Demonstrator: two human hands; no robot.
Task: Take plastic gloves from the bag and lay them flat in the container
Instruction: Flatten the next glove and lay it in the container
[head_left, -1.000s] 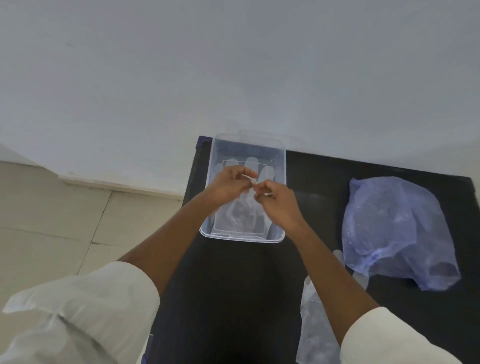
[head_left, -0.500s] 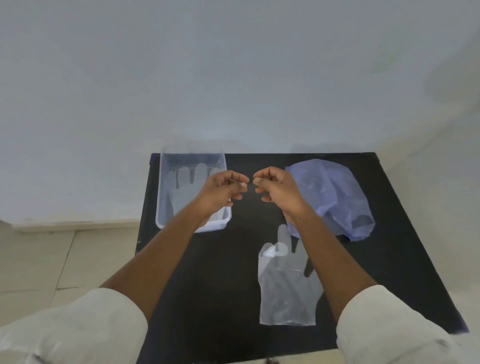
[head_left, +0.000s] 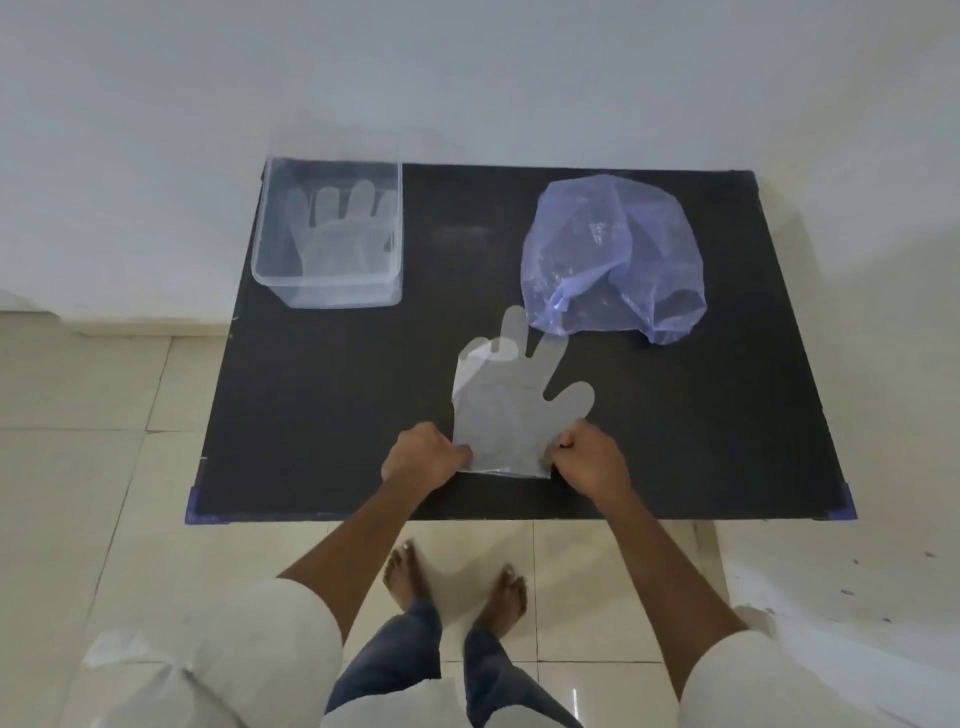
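Clear plastic makes much here hard to read: a glove (head_left: 511, 410) lies flat on the black counter (head_left: 322, 395), its cuff pinched at either corner by the left hand (head_left: 423, 457) and the right hand (head_left: 589, 460), curled fingertips hidden beneath the knuckles. At 11 o'clock, a see-through container (head_left: 270, 270) at the counter's far left corner holds another flat glove (head_left: 340, 236), its outline faint. At 1 o'clock slumps a crumpled bluish bag (head_left: 613, 254), contents indistinct, touching the near glove's fingertips. Open counter surrounds them. Pale floor tiles (head_left: 104, 415) and a white wall (head_left: 467, 73) frame it.
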